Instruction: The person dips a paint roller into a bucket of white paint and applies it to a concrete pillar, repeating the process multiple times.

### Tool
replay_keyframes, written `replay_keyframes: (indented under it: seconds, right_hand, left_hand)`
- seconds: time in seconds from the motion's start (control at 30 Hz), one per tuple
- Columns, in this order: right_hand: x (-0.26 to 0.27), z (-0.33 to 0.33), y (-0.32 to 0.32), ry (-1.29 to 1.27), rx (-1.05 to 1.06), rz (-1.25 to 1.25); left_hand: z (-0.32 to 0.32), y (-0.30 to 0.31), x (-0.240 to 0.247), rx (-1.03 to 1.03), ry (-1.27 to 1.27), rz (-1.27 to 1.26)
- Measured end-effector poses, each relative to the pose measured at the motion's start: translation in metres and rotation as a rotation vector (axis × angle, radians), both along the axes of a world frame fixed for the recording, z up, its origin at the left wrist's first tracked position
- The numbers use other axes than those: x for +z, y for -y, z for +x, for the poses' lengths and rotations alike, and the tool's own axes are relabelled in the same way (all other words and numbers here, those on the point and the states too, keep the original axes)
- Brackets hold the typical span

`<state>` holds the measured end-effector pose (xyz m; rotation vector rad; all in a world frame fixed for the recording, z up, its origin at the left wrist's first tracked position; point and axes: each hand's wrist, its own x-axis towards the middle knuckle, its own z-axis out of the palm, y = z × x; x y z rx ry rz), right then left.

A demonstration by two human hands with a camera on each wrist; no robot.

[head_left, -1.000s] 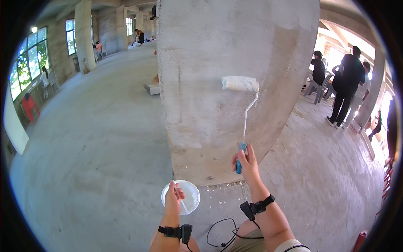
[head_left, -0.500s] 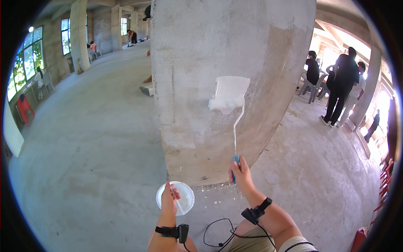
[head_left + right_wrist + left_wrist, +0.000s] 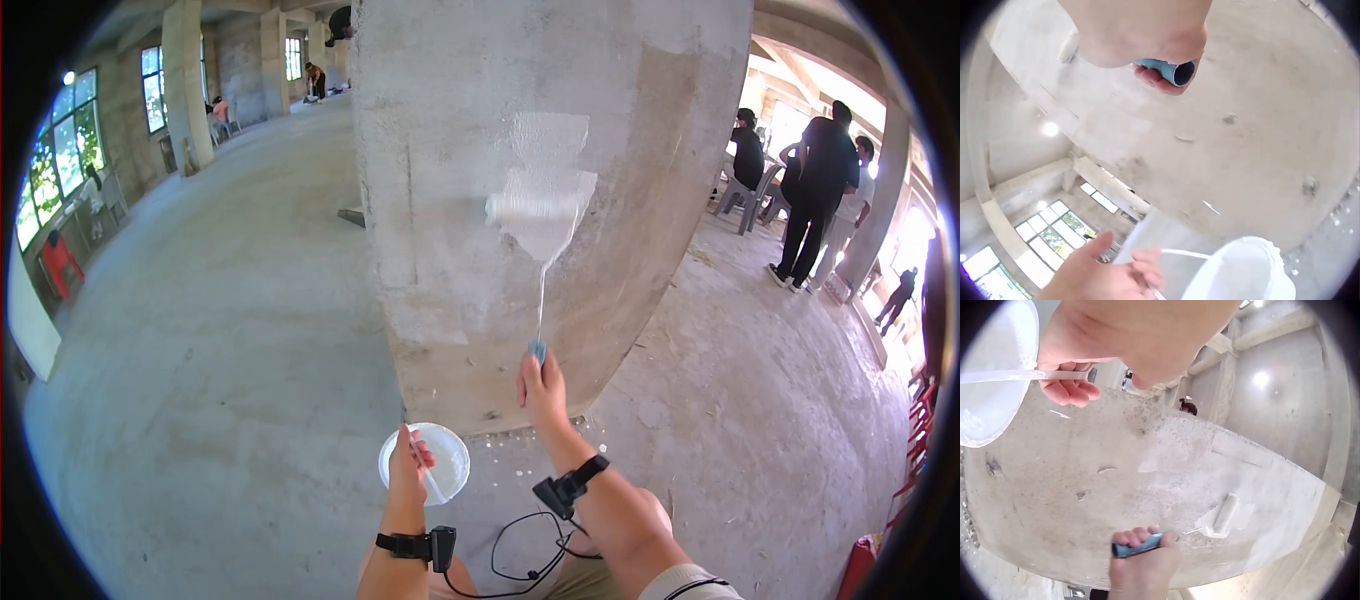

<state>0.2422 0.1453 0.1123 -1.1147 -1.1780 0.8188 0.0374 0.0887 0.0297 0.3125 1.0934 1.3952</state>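
Observation:
My right hand [image 3: 542,388] grips the blue handle [image 3: 1141,545] of a paint roller, its fingers curled round it. The white roller head [image 3: 522,208] lies against the concrete pillar [image 3: 440,330], on a patch of wet white paint [image 3: 550,135]. Low on the left, my left hand [image 3: 408,468] holds the thin white handle [image 3: 1054,375] of a white bucket [image 3: 455,455], fingers curled round it. Whitish liquid shows inside the bucket. In the right wrist view the bucket [image 3: 1235,269] hangs beside the left hand [image 3: 1100,275].
Black cable [image 3: 495,555] loops between my legs. White drips dot the floor [image 3: 250,400] at the pillar's foot. Several people [image 3: 822,190] and grey chairs stand beyond the pillar on the right; a red chair [image 3: 62,265] stands far left. Red chairs line the right edge.
The roller went down, then back up the pillar, leaving white paint above and below it. My right hand has shifted left with it. The left hand and bucket have barely moved.

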Motion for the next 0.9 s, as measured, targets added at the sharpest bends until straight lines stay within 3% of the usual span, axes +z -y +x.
replay_keyframes:
  seconds: [0.1, 0.27, 0.4, 0.67, 0.8, 0.9]
  right_hand:
    - [-0.066, -0.005, 0.005, 0.114, -0.103, 0.001]
    - [-0.102, -0.016, 0.038, -0.020, -0.042, -0.215]
    - [-0.078, -0.020, 0.044, -0.111, -0.036, -0.241]
    - [0.103, 0.010, -0.004, -0.012, 0.024, 0.084]
    - [0.093, 0.013, -0.011, 0.001, 0.010, 0.093]
    - [0.027, 0.007, -0.008, -0.025, -0.036, -0.007]
  left_hand:
    - [-0.001, -0.001, 0.000, -0.001, -0.003, -0.013]
    - [-0.002, -0.002, -0.002, 0.008, 0.000, -0.042]
    - [-0.001, 0.000, 0.001, 0.015, 0.007, -0.066]
    - [-0.002, 0.000, -0.003, 0.001, 0.005, -0.013]
    - [-0.001, 0.001, -0.007, 0.005, 0.031, 0.008]
    - [-0.001, -0.001, -0.007, 0.010, 0.044, 0.007]
